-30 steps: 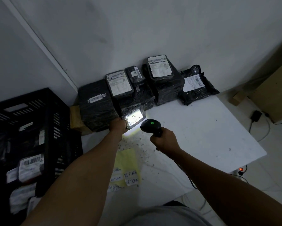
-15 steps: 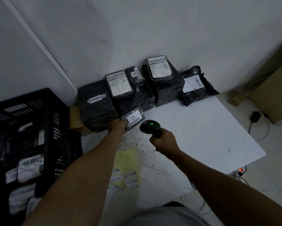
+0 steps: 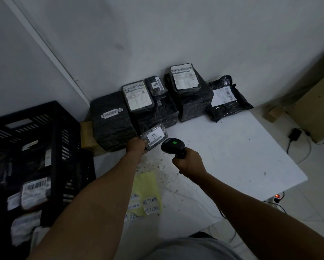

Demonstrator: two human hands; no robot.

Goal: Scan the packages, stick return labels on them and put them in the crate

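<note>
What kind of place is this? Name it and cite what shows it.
Probably a small parcel-returns packing corner: black-wrapped packages with barcode labels line the wall, the right hand grips a barcode scanner, and handwritten RETURN labels lie beside a black crate.

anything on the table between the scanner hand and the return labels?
Head view: only bare white tabletop with dark specks lies between the right hand and the return labels.

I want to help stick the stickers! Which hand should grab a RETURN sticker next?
Probably the right hand, once it puts down the scanner. The left hand grips the small package marked B and can steady it. The RETURN labels lie on the yellow sheet between both arms.
</note>
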